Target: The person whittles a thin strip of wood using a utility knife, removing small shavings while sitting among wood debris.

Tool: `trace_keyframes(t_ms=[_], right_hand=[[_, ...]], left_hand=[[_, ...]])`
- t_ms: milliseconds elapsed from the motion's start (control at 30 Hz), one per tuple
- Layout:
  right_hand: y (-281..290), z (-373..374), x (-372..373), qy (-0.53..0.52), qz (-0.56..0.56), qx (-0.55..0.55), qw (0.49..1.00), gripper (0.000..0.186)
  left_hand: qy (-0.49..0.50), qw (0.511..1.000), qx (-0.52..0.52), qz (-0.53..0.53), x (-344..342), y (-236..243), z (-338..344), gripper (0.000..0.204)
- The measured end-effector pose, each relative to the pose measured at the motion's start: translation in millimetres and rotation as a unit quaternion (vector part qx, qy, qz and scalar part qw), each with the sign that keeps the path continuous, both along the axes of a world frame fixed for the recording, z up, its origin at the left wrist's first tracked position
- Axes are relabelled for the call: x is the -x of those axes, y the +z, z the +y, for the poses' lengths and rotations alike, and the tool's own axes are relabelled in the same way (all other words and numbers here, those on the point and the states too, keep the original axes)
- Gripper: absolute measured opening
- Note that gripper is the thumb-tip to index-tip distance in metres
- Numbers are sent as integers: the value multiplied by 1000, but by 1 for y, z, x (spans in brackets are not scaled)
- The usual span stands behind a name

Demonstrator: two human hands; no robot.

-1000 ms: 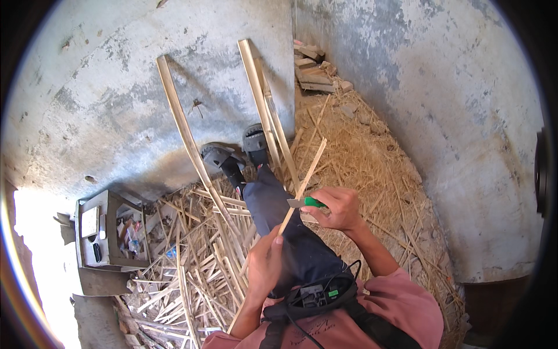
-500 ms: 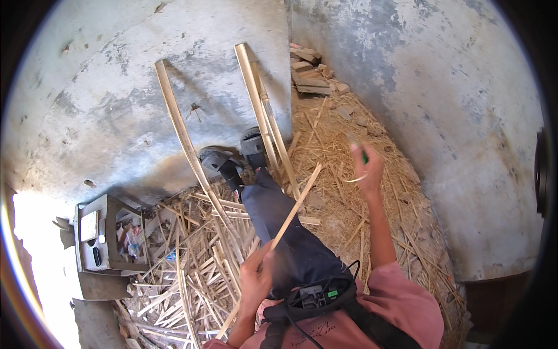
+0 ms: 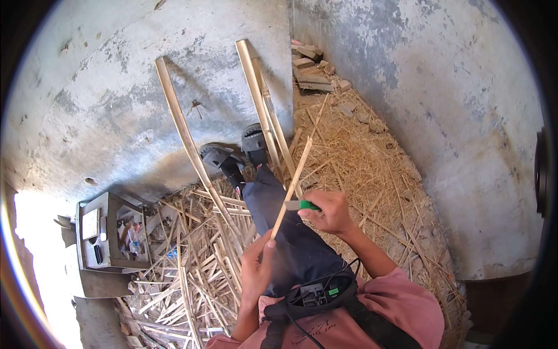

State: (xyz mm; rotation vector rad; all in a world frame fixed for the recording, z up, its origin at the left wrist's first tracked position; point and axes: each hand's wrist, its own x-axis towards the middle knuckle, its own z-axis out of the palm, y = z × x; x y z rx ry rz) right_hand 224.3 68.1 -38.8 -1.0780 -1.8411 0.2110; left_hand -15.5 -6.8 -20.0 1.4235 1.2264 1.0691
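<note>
Pinched in my left hand (image 3: 257, 264) is a pale, narrow bamboo strip (image 3: 295, 174), slanting away from me above my dark trouser leg. Its far tip is slightly split or frayed. My right hand (image 3: 330, 212) is closed round the green handle of a knife (image 3: 292, 205). The short blade lies across the strip's middle, a little beyond my left fingers. Whether the edge bites into the bamboo is too small to tell.
Long split bamboo poles (image 3: 180, 122) lean on the left wall, others (image 3: 256, 87) beside my shoes (image 3: 254, 138). A heap of cut strips (image 3: 192, 296) lies left of my legs, thin shavings (image 3: 360, 157) right. A grey open-fronted box (image 3: 96, 244) stands far left.
My right hand with the knife has come left and toward me, from over the shavings onto the strip. The strip's far end has moved farther away and slightly left.
</note>
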Motion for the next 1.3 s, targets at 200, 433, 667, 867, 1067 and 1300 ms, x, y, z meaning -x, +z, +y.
trace_keyframes(t_ms=[200,433,667,867,1067,1300], right_hand=[[14,-6,7,5,-52,-32,998,32],[12,-3,8,-14,-47,-73,996,40],[15,-1,-1,-31,-85,-93,992,41],[17,1,-8,-52,-118,-114,985,38],[11,23,-28,-99,-55,-104,988,42],[11,62,-126,-354,101,23,929,51]], left_hand=[[-49,994,89,-34,2,-1,-3,43],[-71,983,143,-89,2,0,-5,46],[-82,975,165,-124,0,-2,-5,49],[-96,968,180,-145,1,-1,-7,49],[-108,964,193,-146,10,-13,-14,48],[-89,930,307,-183,44,-25,-34,48]])
